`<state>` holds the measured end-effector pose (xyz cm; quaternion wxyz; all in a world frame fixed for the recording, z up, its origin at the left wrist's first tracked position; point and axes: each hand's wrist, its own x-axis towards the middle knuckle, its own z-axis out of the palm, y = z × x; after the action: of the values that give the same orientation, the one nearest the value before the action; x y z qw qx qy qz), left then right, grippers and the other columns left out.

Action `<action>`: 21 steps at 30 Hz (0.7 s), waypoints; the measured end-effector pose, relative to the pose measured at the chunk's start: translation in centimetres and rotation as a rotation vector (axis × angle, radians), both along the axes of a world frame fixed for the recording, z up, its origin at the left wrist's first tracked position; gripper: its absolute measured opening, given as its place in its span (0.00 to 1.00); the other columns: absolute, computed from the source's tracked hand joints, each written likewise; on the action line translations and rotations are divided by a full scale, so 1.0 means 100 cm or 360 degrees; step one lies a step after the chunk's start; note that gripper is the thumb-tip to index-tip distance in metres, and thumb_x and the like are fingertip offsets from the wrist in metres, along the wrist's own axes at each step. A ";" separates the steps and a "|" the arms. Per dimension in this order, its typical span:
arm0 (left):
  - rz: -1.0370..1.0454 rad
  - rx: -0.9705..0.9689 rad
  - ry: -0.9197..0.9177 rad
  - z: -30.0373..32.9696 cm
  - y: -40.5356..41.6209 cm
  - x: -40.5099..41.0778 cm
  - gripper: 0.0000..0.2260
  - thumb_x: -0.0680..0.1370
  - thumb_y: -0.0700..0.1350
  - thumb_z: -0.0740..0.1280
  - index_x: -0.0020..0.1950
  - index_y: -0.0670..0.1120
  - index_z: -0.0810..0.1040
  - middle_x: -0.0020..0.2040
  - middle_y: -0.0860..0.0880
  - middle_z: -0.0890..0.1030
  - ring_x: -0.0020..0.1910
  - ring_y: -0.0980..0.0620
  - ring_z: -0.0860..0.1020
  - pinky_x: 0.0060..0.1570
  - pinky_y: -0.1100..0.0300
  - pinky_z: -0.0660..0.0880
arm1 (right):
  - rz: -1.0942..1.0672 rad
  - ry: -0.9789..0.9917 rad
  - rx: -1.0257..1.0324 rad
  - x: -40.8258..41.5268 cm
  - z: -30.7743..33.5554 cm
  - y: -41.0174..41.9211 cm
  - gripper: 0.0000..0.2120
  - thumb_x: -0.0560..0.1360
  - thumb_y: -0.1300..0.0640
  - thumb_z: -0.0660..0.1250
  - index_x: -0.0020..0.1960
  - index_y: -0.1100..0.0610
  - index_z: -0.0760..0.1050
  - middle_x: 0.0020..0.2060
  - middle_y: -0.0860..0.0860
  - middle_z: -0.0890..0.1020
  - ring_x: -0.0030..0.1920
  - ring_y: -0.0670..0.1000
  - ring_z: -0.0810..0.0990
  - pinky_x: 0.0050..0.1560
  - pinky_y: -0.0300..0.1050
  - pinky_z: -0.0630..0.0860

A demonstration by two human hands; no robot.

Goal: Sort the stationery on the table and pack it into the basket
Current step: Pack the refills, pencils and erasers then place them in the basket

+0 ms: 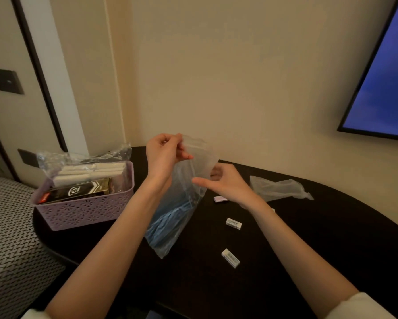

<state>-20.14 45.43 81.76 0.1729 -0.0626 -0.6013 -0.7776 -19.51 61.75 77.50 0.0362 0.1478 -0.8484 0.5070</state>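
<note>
A clear plastic bag (182,203) holding several blue pens hangs above the dark table (331,238). My left hand (163,155) pinches the bag's top edge and holds it up. My right hand (228,183) is at the bag's right side near its opening, thumb and fingers on the plastic. A lilac openwork basket (85,210) stands at the table's left end with a black and gold box (78,192) and a bagged set of white pieces (90,171) in it. Small white erasers (233,223) (230,258) lie on the table right of the bag.
An empty crumpled clear bag (278,188) lies at the back right of the table. A small lilac piece (220,199) sits just under my right hand. A wall-mounted screen (384,88) glows blue at upper right. A patterned seat (11,238) borders the table's left.
</note>
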 end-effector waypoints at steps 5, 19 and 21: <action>0.0030 0.0086 0.0050 0.006 -0.013 0.005 0.05 0.79 0.37 0.64 0.45 0.38 0.76 0.33 0.45 0.80 0.30 0.49 0.81 0.38 0.55 0.81 | 0.0071 0.0136 -0.0192 -0.003 -0.007 -0.026 0.09 0.79 0.54 0.64 0.54 0.55 0.81 0.48 0.52 0.85 0.49 0.47 0.83 0.52 0.42 0.79; -0.0859 -0.0945 -0.0379 -0.075 -0.075 -0.011 0.31 0.64 0.45 0.80 0.62 0.55 0.70 0.60 0.57 0.75 0.60 0.59 0.74 0.53 0.65 0.73 | 0.0544 -0.0174 -0.0982 -0.013 0.020 -0.046 0.13 0.83 0.61 0.53 0.51 0.61 0.77 0.44 0.53 0.86 0.53 0.51 0.83 0.52 0.42 0.77; -0.0871 -0.0868 -0.0437 -0.086 -0.068 -0.013 0.23 0.69 0.39 0.76 0.59 0.54 0.74 0.58 0.54 0.78 0.58 0.58 0.77 0.55 0.62 0.75 | 0.0603 -0.0187 -0.1002 -0.015 0.018 -0.048 0.14 0.83 0.61 0.53 0.52 0.62 0.77 0.45 0.55 0.85 0.54 0.54 0.83 0.56 0.45 0.77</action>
<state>-21.40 38.64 73.18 -0.1452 -0.1594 -0.7641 -0.6080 -21.02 56.91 79.28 -0.0634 0.2545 -0.6091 0.7485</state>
